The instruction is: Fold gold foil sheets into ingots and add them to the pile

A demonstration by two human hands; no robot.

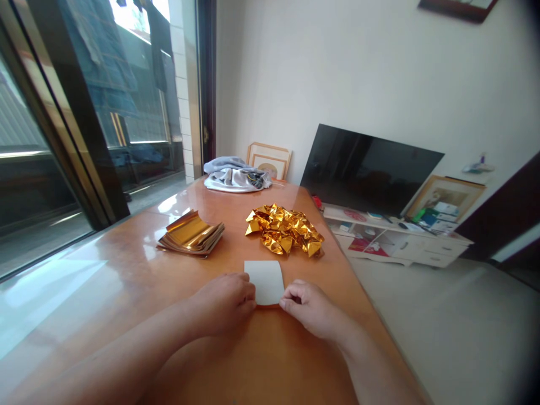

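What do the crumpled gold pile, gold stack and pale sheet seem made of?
The crumpled gold pile looks like thin metallised foil: mirror-bright, with sharp creases. The gold stack seems the same foil, in flat sheets with glinting edges. The pale sheet looks like matte paper or card, showing no glare; which of them is unclear.

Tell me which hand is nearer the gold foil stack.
Left. The left hand is in front of and right of the stack; the right hand is farther right, across the white sheet.

Foil heap [283, 229] behind the card [265, 283], foil stack [190, 234] left of the heap
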